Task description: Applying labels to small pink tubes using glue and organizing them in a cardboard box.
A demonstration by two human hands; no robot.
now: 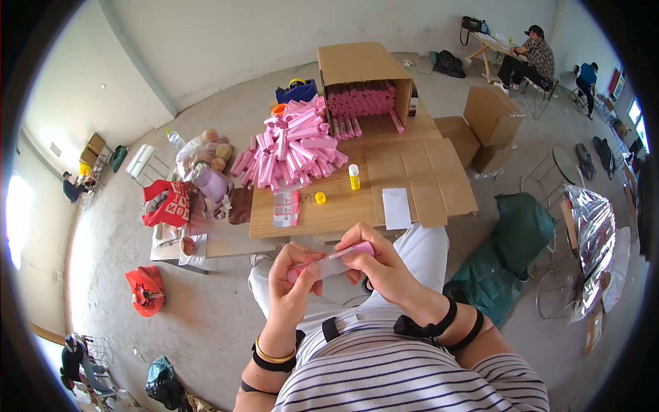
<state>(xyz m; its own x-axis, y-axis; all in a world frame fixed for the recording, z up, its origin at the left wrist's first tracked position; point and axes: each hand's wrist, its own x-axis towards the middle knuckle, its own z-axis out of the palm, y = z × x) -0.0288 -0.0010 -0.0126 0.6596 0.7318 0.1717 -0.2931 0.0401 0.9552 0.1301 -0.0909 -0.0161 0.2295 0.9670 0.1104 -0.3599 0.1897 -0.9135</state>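
Above my lap, a slim pink roll [335, 266] in a pale wrapper lies between my two hands, almost level. My left hand [294, 276] has its fingers curled around the left end. The right end is pinched by my right hand [382, 266], its thumb pressing along the top. On the wooden table [336, 214] stands an uncapped yellow glue stick [354, 180], its yellow cap [320, 198] lying to the left. Pink-and-white printed labels [286, 209] are near the front edge. Behind them is a heaped pile of pink rolls [296, 145].
A cardboard box [364, 60], lying open toward me, holds stacked pink rolls. White paper [396, 209] lies by a flattened cardboard flap [449, 185]. Bags, including a red one [167, 204], crowd the left. A dark green sack [522, 226] rests on the floor at right. Other people sit farther off.
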